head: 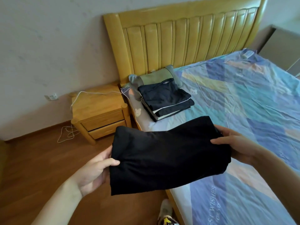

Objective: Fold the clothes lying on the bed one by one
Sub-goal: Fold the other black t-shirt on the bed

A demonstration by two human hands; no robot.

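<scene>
Head view looks down on a folded black garment [168, 153] held in the air above the bed's near left edge, partly over the wooden floor [40, 159]. Left hand [94, 171] grips its left edge, thumb on top; right hand [235, 143] pinches its right edge, thumb on top. Both hands are clamped on the cloth, well apart. Farther off, a stack of folded dark clothes [165, 99] rests by the pillow [155, 75] against the headboard [186, 36]. To the right, the bed [243, 95] spreads wide under a blue patterned sheet. A nightstand [99, 111] stands left of the bed, a white cable [68, 132] trailing to the floor.
</scene>
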